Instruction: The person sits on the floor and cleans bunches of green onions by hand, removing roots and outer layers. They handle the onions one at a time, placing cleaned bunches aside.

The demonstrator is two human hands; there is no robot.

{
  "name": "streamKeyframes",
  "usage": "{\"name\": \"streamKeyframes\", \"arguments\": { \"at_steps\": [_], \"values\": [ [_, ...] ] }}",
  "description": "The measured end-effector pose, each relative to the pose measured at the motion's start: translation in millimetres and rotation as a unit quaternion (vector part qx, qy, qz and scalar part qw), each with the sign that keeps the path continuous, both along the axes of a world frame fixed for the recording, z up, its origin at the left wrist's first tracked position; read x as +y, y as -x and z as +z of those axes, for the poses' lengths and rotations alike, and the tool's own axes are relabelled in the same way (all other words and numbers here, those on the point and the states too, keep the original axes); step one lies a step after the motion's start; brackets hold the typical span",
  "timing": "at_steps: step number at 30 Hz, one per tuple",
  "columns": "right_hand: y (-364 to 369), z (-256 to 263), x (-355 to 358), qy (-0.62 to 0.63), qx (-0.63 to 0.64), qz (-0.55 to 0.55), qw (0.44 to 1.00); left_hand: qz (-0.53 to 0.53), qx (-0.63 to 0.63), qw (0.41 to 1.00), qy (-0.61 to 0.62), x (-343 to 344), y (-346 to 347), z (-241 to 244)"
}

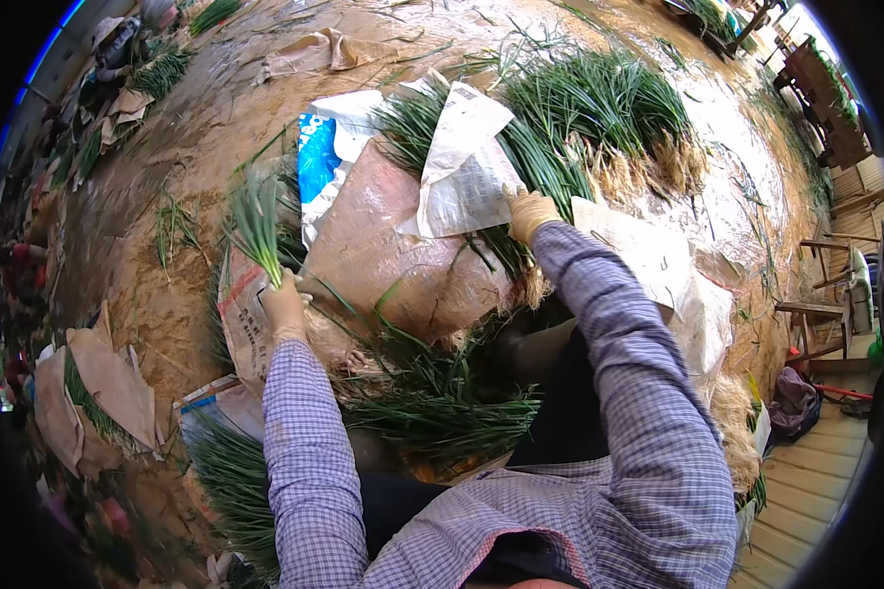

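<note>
My left hand (284, 303), in a pale glove, is closed around the base of a small bunch of green onions (259, 228), leaves pointing away from me. Under it lies a printed woven sack (243, 316) with a red stripe. My right hand (530, 213), also gloved, touches the lower right corner of a white printed woven sheet (465, 166); whether the fingers pinch it is unclear. That sheet lies over rooted green onions (552, 169) beside a wet brown sack sheet (390, 250). Loose green onions (442, 423) lie close in front of my body.
A big heap of green onions (597, 96) with pale roots lies beyond my right hand. White sacking (656, 258) is by my right forearm. Wrapped bundles (92, 397) sit at far left. A wooden stool (818, 313) stands right. A person (114, 44) is at upper left.
</note>
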State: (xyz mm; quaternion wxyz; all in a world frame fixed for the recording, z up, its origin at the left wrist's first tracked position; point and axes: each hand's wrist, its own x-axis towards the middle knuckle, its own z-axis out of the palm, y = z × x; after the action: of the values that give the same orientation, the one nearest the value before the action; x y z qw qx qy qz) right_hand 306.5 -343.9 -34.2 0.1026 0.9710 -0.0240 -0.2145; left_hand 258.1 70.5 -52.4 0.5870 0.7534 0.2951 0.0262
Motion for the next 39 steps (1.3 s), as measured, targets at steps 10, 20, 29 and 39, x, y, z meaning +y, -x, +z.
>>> {"name": "streamKeyframes", "arguments": {
  "at_steps": [10,20,29,39],
  "values": [
    [-19.5,-43.1,-65.6,-0.317,-0.276,-0.216,0.881,-0.043,-0.068,0.945,-0.316,0.5,-12.0,67.3],
    [-18.5,-41.3,-50.4,-0.330,-0.255,-0.201,0.886,0.020,-0.047,0.891,-0.451,126.6,-7.9,109.0],
    [10.3,-105.8,-245.8,-0.408,0.036,-0.538,0.737,0.084,-0.063,0.994,0.018,157.6,19.9,34.5],
    [83.7,-32.9,150.6,-0.257,-0.113,0.125,0.952,0.188,-0.134,0.964,0.128,100.4,57.2,123.9]
  ]
}}
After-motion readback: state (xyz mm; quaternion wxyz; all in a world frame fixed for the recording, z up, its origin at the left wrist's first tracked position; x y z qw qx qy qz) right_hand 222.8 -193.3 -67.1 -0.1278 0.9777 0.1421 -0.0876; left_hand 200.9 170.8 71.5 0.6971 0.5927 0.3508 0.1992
